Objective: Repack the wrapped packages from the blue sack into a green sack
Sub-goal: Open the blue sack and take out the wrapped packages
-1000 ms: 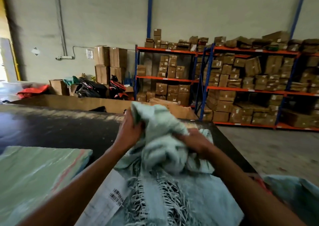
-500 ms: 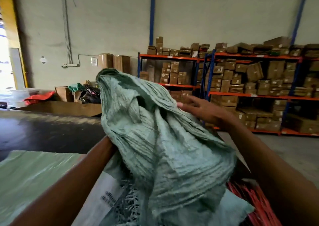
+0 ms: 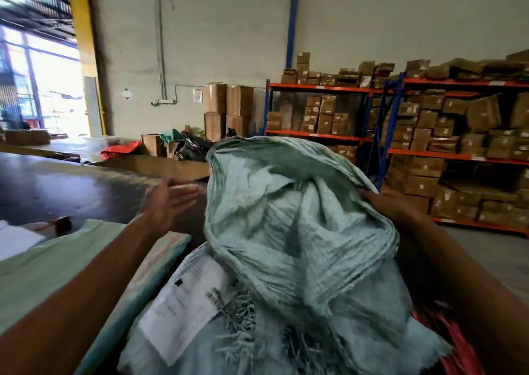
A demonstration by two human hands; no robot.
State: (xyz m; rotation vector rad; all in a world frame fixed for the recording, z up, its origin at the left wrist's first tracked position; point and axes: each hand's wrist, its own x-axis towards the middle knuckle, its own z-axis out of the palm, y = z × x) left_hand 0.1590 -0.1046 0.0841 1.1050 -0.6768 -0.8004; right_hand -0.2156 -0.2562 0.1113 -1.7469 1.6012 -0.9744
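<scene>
Fingers [image 3: 369, 195] of the right hand [image 3: 390, 205]: curled over the far right rim of the pale blue-green woven plastic sack [image 3: 289, 231], pinching the cloth and holding the mouth raised. Left hand [image 3: 169, 203]: fingers straight and spread, holding nothing, apart from the sack's left rim and hovering above the dark glossy surface [image 3: 57, 185]. Sack: stands between the two forearms, its crumpled neck pulled up and partly opened, a frayed fringe and a white printed shipping label [image 3: 186, 303] on its lower body. Wrapped packages: not visible; the inside of the sack is hidden by folds. Flat light-green woven sack [image 3: 43, 263]: lies on the surface to the left, beneath the left forearm, just beside the upright sack. Step judged in hand: opening the sack's mouth. Recommended handling: bring the free hand to the near-left rim, pinch opposite the right hand's hold, and spread the mouth evenly; keep the neck lifted so the folds do not collapse inward. Background: orange-and-blue shelving [image 3: 429, 151] stacked with brown cartons.
</scene>
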